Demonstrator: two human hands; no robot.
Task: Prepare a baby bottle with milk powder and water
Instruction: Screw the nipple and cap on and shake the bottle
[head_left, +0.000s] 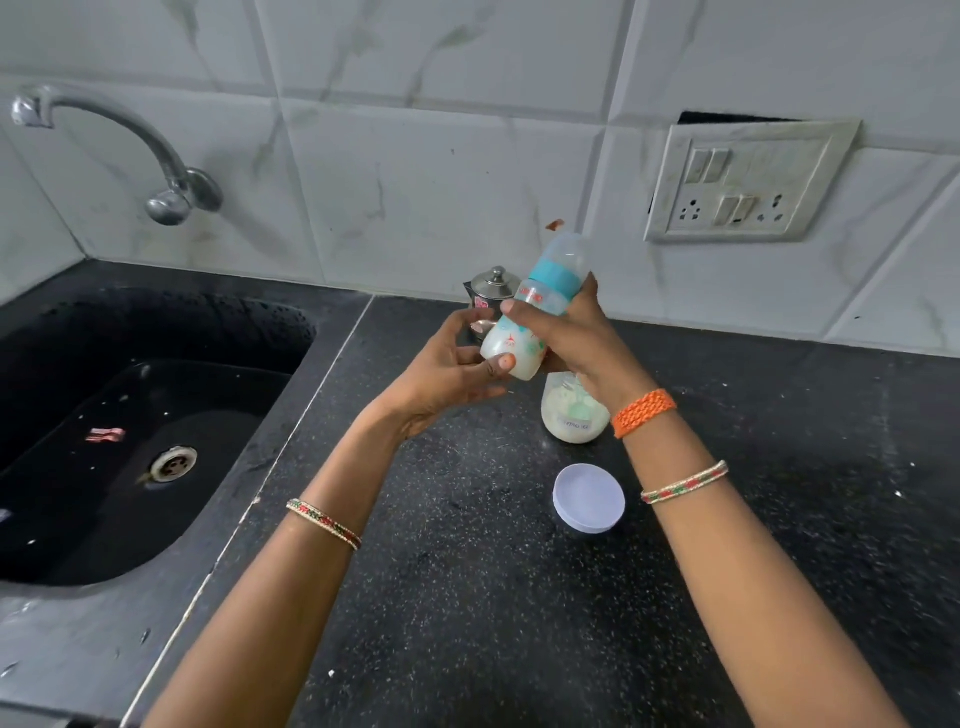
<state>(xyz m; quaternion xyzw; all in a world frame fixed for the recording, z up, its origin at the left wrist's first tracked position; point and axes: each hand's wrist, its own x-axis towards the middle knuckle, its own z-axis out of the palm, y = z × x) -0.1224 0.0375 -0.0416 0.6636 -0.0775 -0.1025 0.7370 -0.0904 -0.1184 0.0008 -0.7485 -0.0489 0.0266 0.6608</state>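
The surface (519, 597) looks like speckled, polished black stone; the faucet (156, 150) is shiny metal; the baby bottle (524, 332) is translucent plastic.

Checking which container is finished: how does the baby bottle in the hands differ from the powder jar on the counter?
The baby bottle is held tilted above the counter by the right hand; the powder jar stands upright on the counter. The bottle wears its blue collar and clear cap; the jar's lid lies apart. Both hold something white.

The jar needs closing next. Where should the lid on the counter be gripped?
Judging by its pose, take the lid from above, fingers spanning opposite sides of its round rim. It lies flat and low on the counter, apart from the jar, so only the rim offers purchase.
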